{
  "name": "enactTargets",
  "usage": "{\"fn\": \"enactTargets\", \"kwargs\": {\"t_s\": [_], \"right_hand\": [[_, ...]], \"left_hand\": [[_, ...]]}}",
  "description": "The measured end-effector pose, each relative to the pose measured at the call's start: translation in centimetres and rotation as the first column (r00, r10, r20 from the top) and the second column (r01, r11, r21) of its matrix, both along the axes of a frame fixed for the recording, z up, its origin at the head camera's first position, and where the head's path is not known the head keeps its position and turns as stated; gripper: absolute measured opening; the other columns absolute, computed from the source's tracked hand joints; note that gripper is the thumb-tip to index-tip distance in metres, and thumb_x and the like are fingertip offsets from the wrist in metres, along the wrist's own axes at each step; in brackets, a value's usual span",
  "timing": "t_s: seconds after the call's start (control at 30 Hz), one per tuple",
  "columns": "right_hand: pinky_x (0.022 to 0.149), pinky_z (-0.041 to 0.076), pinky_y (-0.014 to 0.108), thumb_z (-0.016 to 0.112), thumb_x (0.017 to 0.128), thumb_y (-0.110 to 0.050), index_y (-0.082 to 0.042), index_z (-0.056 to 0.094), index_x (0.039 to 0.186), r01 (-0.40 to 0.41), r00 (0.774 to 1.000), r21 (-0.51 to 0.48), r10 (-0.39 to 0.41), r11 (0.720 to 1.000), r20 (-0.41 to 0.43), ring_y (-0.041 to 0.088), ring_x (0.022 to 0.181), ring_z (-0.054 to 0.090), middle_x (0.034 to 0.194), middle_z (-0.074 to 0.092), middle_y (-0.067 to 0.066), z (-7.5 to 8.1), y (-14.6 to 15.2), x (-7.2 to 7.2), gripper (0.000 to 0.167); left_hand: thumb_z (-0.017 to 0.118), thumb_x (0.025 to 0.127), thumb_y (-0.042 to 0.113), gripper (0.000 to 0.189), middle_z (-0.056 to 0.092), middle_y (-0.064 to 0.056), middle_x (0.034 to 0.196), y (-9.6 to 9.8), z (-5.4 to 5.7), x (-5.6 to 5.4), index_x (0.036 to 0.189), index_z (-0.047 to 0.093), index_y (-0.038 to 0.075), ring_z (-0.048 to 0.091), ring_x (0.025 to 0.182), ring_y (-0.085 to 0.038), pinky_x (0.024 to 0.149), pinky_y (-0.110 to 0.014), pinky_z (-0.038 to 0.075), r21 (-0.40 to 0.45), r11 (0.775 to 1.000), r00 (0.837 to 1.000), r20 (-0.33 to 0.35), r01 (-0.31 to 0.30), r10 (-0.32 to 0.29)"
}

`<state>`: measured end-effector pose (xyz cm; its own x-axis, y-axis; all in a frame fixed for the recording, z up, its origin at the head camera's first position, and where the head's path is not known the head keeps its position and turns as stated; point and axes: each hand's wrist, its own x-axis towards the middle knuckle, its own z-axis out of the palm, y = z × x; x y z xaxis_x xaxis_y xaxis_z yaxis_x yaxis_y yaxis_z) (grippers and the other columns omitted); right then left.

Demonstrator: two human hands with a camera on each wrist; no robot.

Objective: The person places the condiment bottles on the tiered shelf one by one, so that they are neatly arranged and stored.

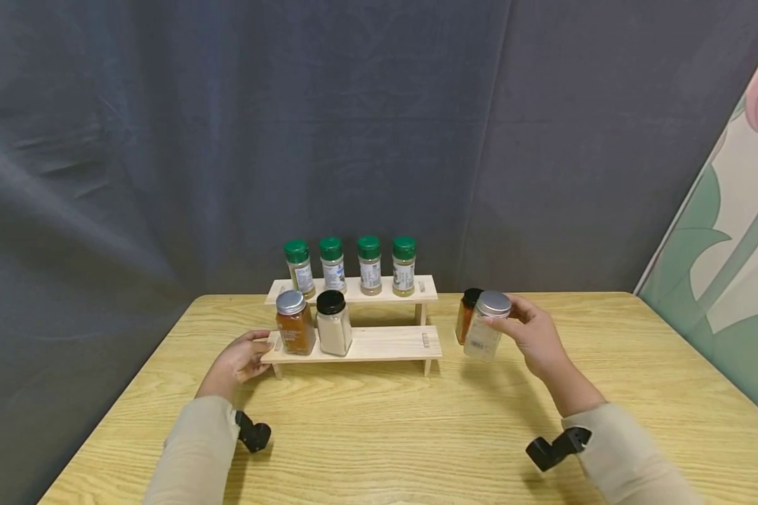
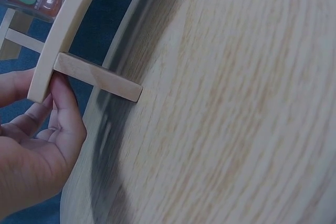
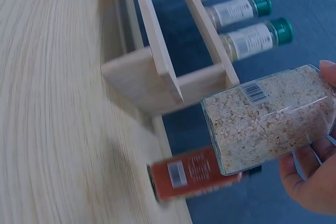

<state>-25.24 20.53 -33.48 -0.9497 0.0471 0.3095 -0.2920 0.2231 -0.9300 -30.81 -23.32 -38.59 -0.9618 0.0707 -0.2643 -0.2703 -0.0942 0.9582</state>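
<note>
My right hand [image 1: 533,337] grips a clear glass spice jar [image 3: 270,114] near its silver lid. Pale, coarse granules fill the jar, and it hangs slightly tilted above the table, right of a two-tier wooden spice rack [image 1: 385,341]. Just behind it stands a black-capped jar of red-orange spice [image 3: 194,174], partly hidden in the head view. With thumb and fingers, my left hand [image 1: 243,358] pinches the left end of the rack's lower shelf. On that shelf sit a silver-lidded jar of orange-brown spice [image 1: 295,331] and a black-lidded jar of cream powder [image 1: 334,331].
Several small green-capped spice bottles [image 1: 369,270] line the upper shelf. Rack and jars stand toward the far edge of a light wood table [image 1: 379,435]. A dark grey curtain [image 1: 354,140] hangs behind, and a flower-patterned panel [image 1: 720,231] rises at the right.
</note>
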Motion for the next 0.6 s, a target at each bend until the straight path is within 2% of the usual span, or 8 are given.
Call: {"fn": "enactTargets", "kwargs": {"t_s": [0.1, 0.2, 0.47, 0.6], "right_hand": [[0.072, 0.040, 0.021, 0.065, 0.077, -0.011, 0.005, 0.049, 0.111, -0.021, 1.000, -0.013, 0.021, 1.000, 0.009, 0.009, 0.085, 0.047, 0.088, 0.052, -0.007, 0.1, -1.1, -0.3, 0.041], [0.070, 0.042, 0.023, 0.065, 0.076, -0.009, 0.008, 0.046, 0.114, -0.039, 0.999, -0.036, 0.040, 0.999, 0.012, 0.010, 0.084, 0.047, 0.087, 0.052, -0.005, 0.3, -2.2, -0.6, 0.046], [0.061, 0.045, 0.029, 0.064, 0.077, -0.010, 0.002, 0.045, 0.119, -0.073, 0.994, -0.068, 0.078, 0.995, 0.082, 0.012, 0.081, 0.050, 0.093, 0.051, 0.003, 0.5, -4.7, -1.4, 0.048], [0.051, 0.037, 0.025, 0.065, 0.076, -0.010, -0.001, 0.046, 0.118, -0.088, 0.989, -0.076, 0.096, 0.993, 0.110, 0.011, 0.073, 0.046, 0.093, 0.049, 0.003, 0.4, -5.8, -1.7, 0.047]], "left_hand": [[0.043, 0.085, -0.002, 0.048, 0.052, -0.003, 0.076, 0.0, -0.1, 0.0, 0.128, 0.021, -0.006, 0.055, 0.061, -0.009, 0.054, -0.021, 0.041, -0.002, 1.000, 1.000, 0.002, 0.002, -0.002], [0.043, 0.086, -0.002, 0.048, 0.052, -0.004, 0.077, 0.0, -0.2, 0.0, 0.128, 0.021, -0.006, 0.055, 0.061, -0.009, 0.054, -0.021, 0.041, -0.010, 1.000, 1.000, 0.004, -0.005, 0.005], [0.044, 0.086, 0.000, 0.049, 0.052, -0.004, 0.080, -0.1, -0.3, 0.0, 0.129, 0.021, -0.005, 0.055, 0.064, -0.009, 0.055, -0.022, 0.041, -0.015, 1.000, 1.000, 0.010, -0.007, 0.007], [0.044, 0.087, -0.001, 0.048, 0.051, -0.004, 0.080, -0.1, -0.2, 0.0, 0.129, 0.021, -0.005, 0.055, 0.064, -0.009, 0.055, -0.022, 0.040, -0.001, 1.000, 1.000, 0.006, -0.006, 0.006]]}}
